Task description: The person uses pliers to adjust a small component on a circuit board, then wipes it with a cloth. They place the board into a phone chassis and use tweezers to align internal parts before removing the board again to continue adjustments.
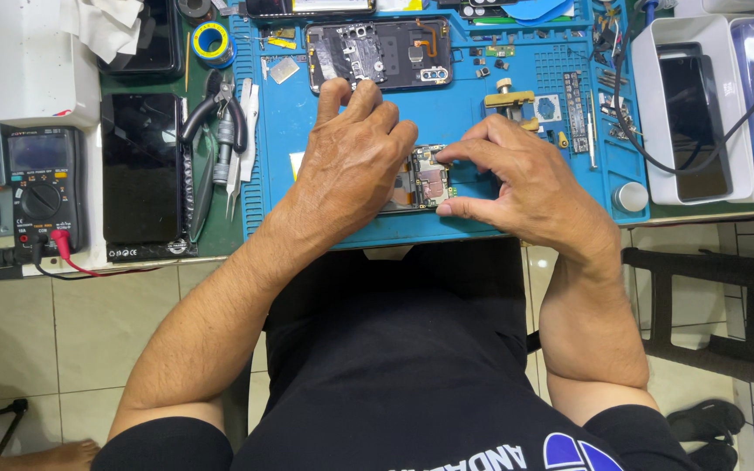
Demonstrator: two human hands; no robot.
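The phone circuit board (pixel 430 177) lies on the blue repair mat (pixel 342 218), near the mat's front edge, directly between your two hands. Your left hand (pixel 351 161) rests palm-down over the left portion of the board, fingers curled loosely and spread toward the back of the mat; it covers that part of the board, and whether it grips or only presses the board cannot be told. Your right hand (pixel 517 179) pinches the right end of the board, forefinger on the upper edge and thumb at the lower edge, the remaining fingers folded in.

Behind your left hand, at the rear of the mat, lies an opened phone housing (pixel 380 54) with its inner parts exposed. A small yellow clamp fixture (pixel 510 98) stands just behind your right hand. To the left of the mat, on the bench (pixel 211 240), lie black-handled pliers (pixel 216 118) and, beside them, a dark phone screen (pixel 141 166) face up. Further left sits a black multimeter (pixel 41 187) with a red lead plugged in. A roll of blue-and-yellow tape (pixel 212 40) lies at the mat's rear left corner. To the right of the mat, a white tray (pixel 647 87) holds another dark phone.
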